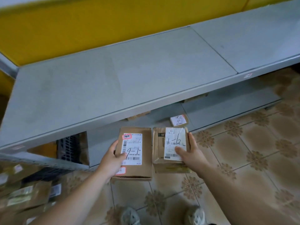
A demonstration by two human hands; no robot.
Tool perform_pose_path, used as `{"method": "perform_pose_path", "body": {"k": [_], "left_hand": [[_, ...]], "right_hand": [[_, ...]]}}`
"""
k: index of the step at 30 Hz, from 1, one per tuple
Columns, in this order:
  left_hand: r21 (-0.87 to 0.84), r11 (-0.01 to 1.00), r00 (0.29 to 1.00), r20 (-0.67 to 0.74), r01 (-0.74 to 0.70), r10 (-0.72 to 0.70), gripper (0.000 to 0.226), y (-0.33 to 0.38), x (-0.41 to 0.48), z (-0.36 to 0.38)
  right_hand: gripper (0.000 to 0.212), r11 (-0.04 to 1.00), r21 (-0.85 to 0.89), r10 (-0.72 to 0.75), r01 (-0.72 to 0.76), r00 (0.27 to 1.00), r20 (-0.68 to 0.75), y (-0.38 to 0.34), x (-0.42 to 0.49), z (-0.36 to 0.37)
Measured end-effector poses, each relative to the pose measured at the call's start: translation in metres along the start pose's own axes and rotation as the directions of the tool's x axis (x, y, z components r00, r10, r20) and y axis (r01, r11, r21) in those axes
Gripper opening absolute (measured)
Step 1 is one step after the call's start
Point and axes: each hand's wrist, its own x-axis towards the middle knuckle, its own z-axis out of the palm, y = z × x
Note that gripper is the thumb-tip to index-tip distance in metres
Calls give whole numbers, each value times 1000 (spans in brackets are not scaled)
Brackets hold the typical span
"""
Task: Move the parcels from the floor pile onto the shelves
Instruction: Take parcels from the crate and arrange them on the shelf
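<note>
The left hand [113,157] is gripping a flat cardboard parcel [134,153] at its 9 o'clock edge, while the right hand [189,153] is clasping a taped parcel [170,150] at 3 o'clock. Both are hovering at the shelf's [113,82] 6 o'clock edge, appearing light and rigid; side-edge holds are suiting them.

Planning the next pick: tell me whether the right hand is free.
No, the right hand grips a cardboard parcel whose label reads 1-6.

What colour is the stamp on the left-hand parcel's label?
Red stamp, clearest in the head view.

Parcel depot: steel shelves [113,78], labelled parcels [135,171].
</note>
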Motion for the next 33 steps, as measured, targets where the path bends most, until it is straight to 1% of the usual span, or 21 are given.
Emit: {"method": "perform_pose_path", "body": {"k": [3,5,8,12,16,18,21,24,25,26,27,28,29,30,32,33], "left_hand": [[19,1000,999,-33,10,-10,59,-24,54,13],[5,1000,999,-45,15,-14,58,-47,96,29],[46,999,999,-49,1,2,58,-82,163,53],[57,997,997,-41,-58,60,59,-133,262,97],[42,989,989,-40,-139,140,60,-176,348,133],[56,978,978,-46,-203,206,61,-189,381,145],[132,947,953,-46,-293,301,69,-198,423,155],[229,926,944,-69,-299,322,63,-201,449,160],[339,889,931,-87,-308,355,58,-200,451,162],[500,810,904,-114,-305,411,54,-199,451,164],[622,728,871,-144,-289,469,53,-200,446,170],[676,684,855,-156,-273,495,56,-202,437,178],[700,667,868,-139,-255,477,63,-203,426,188],[724,647,896,-93,-239,435,75,-203,415,199],[791,577,947,8,-202,321,97,-205,405,217],[825,530,954,35,-196,299,104,-206,406,222]], "right_hand": [[79,1000,-9,-9,10,1000,13,19,55,30],[77,999,-12,-44,44,999,31,38,98,46],[81,997,19,-75,74,995,61,71,165,65],[83,986,18,-167,166,982,82,130,254,85],[85,951,-48,-301,305,951,73,174,318,100],[85,944,-66,-318,322,946,67,190,344,107],[80,930,-116,-349,348,937,13,202,371,115],[74,921,-151,-367,359,930,-24,209,384,116],[73,926,-148,-355,347,934,-32,211,384,115],[72,927,-158,-350,340,936,-40,213,381,114],[72,924,-181,-349,336,936,-45,215,377,112],[72,919,-210,-351,333,935,-55,215,371,110],[72,915,-238,-349,325,935,-67,215,366,108],[71,912,-259,-347,318,935,-75,215,363,106],[70,911,-275,-338,307,938,-75,216,361,106],[69,909,-280,-341,308,937,-74,218,361,106]]}}
